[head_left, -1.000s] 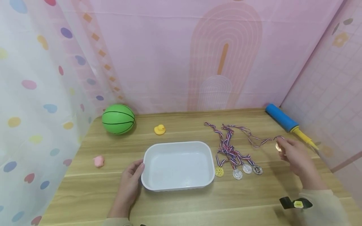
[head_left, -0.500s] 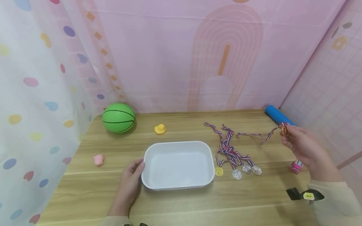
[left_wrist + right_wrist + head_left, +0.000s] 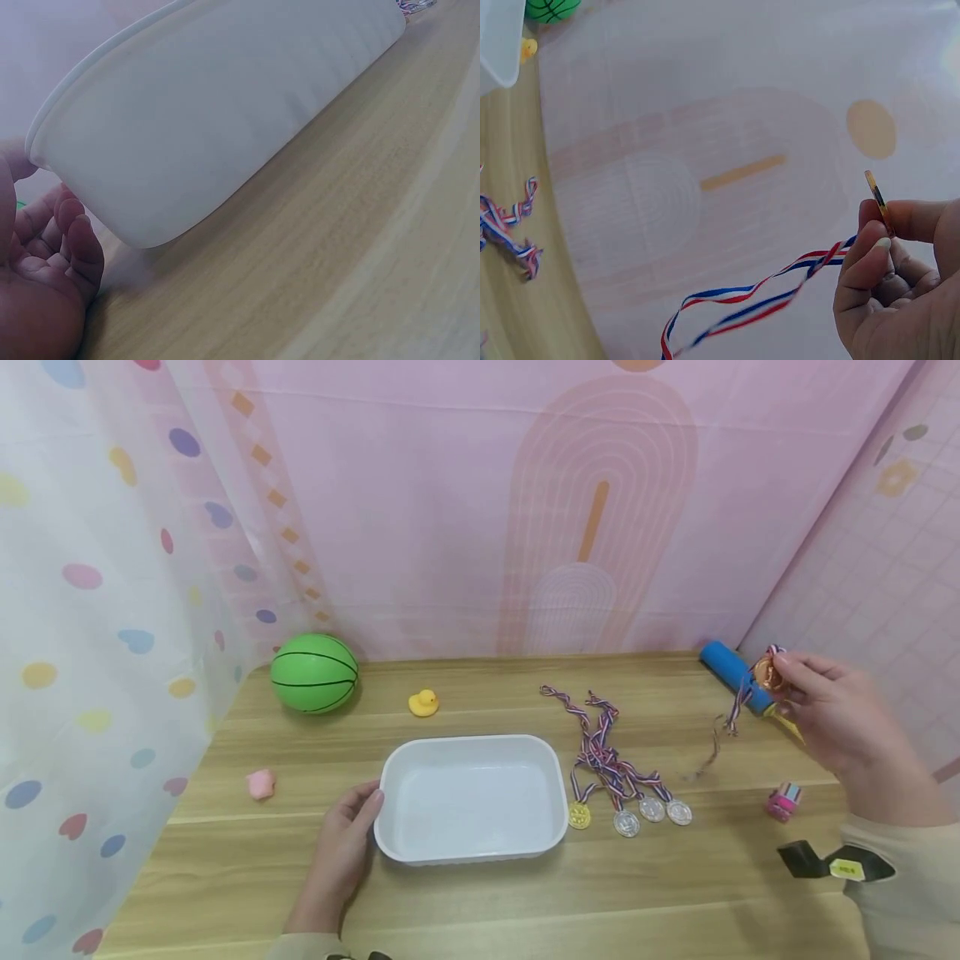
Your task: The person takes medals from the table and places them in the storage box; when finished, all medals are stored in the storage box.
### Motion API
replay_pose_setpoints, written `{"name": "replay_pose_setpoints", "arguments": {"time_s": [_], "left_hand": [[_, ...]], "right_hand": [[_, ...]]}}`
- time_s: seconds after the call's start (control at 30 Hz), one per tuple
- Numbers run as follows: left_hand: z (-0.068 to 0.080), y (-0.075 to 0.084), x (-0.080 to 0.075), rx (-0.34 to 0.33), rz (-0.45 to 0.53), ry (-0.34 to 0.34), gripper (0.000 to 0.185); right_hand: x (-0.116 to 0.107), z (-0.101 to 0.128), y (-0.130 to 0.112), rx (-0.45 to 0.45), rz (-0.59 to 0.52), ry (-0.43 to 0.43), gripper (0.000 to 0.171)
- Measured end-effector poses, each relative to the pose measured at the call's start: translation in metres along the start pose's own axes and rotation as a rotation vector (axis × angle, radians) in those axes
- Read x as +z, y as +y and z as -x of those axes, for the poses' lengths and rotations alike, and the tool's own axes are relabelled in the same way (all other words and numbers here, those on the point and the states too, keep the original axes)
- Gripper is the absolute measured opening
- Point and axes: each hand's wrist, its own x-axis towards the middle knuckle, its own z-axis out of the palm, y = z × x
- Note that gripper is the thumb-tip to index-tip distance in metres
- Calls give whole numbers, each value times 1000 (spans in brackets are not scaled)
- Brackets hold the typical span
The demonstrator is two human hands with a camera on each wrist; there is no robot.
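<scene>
My right hand [image 3: 847, 718] pinches a bronze-coloured medal [image 3: 768, 675] between thumb and fingers, raised above the table's right side. Its red, white and blue ribbon [image 3: 742, 292] hangs down in a loop, seen in the right wrist view. My left hand [image 3: 341, 839] holds the left rim of a white plastic tray [image 3: 471, 858], thumb on the rim and fingers along the outer wall. Right of the tray lie a gold medal [image 3: 579, 815] and several silver medals [image 3: 627, 823], their striped ribbons [image 3: 600, 747] tangled together behind them.
A green ball [image 3: 315, 673] and a yellow rubber duck [image 3: 423, 702] sit at the back left. A small pink object [image 3: 261, 784] lies left of the tray. Behind the right hand is a blue pump [image 3: 731, 672]; a small pink toy [image 3: 783, 802] lies at the right.
My right hand has lifted the bronze medal up and to the right, drawing its ribbon away from the others and off the table. The left hand stays on the tray.
</scene>
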Motion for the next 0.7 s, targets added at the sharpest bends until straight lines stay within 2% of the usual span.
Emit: {"name": "replay_pose_setpoints", "arguments": {"time_s": [0.2,0.33,0.57,0.7], "left_hand": [[0,1,0,-5,-12,-3,50],[1,2,0,-2,-20,-4,50],[1,2,1,1,-17,-7,49],[1,1,1,1,-15,-2,48]], "right_hand": [[22,5,-16,-74,94,-56,19],[40,6,-24,-79,71,-104,20],[82,3,-38,-103,108,-176,18],[108,-1,-40,-94,55,-237,16]]}}
